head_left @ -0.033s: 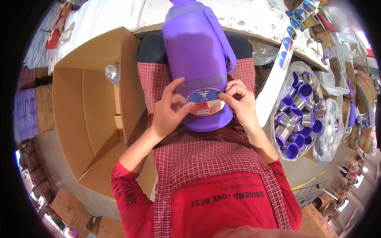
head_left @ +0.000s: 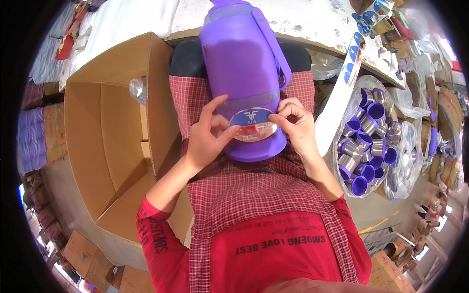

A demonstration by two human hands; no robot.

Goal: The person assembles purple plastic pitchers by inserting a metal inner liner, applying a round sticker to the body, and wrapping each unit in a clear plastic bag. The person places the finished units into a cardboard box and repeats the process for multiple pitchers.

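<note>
A big purple flask (head_left: 242,58) with a purple carrying strap (head_left: 273,46) lies on my lap, its base turned toward me. A round label (head_left: 251,124), blue above and clear below, sits on that base. My left hand (head_left: 207,139) is at the base's left side, thumb under the label's edge and index finger raised along the flask. At the right, my right hand (head_left: 295,127) pinches the label's rim with its fingertips. A red checked apron (head_left: 254,195) lies under the flask.
A large open cardboard box (head_left: 112,136) stands at my left. At my right is a clear bag of purple-lined metal cups (head_left: 366,141). A white strip of round blue stickers (head_left: 349,73) hangs from the white table edge (head_left: 303,19) ahead.
</note>
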